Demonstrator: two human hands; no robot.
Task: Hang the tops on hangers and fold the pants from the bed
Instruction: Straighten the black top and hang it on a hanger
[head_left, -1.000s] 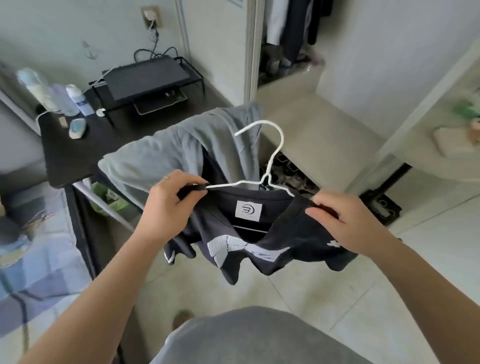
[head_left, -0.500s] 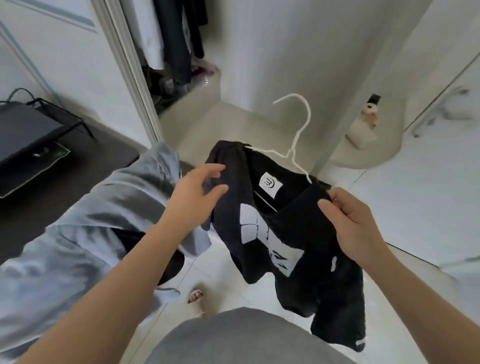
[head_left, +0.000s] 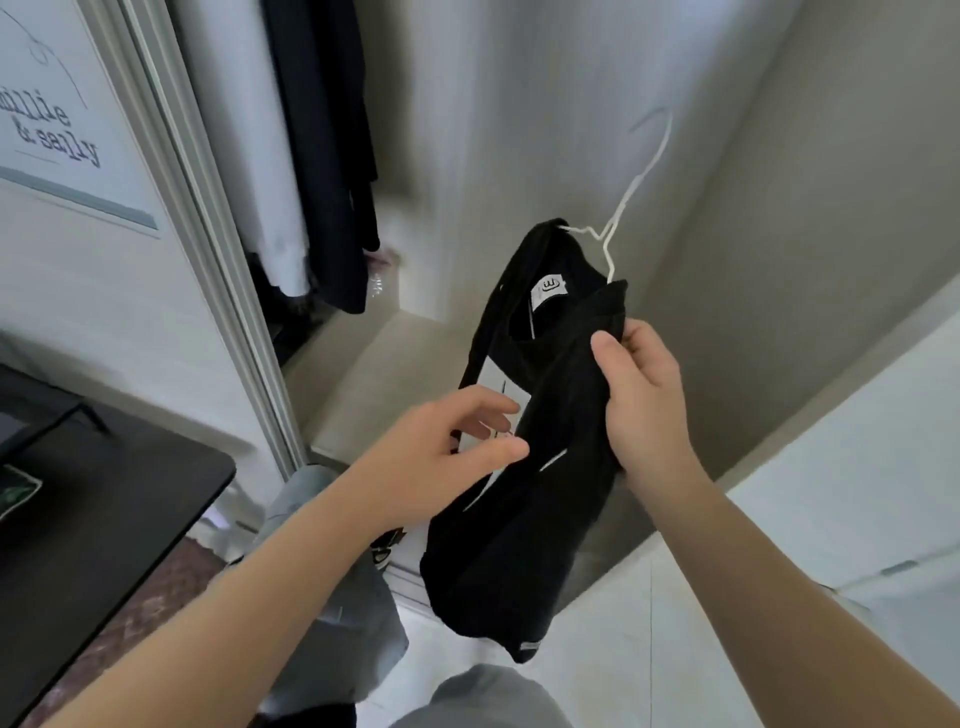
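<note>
A black top (head_left: 540, 499) with a white print and a white neck label hangs on a white wire hanger (head_left: 621, 208), tilted so one shoulder points up. My right hand (head_left: 641, 400) grips the top's near shoulder, with the hanger's end hidden inside the cloth. My left hand (head_left: 452, 447) is off the cloth, fingers loosely spread in front of the white print. A grey garment (head_left: 337, 597) hangs below my left forearm.
An open wardrobe with dark and white clothes (head_left: 311, 171) hanging inside is ahead on the left, next to its white sliding door frame (head_left: 208, 234). A black desk (head_left: 104, 519) is at the lower left. A pale wall (head_left: 779, 260) stands behind the hanger.
My view has turned right and closer to the wardrobe. My left hand has let go of the top's left shoulder and dropped lower. The top now hangs tilted from my right hand.
</note>
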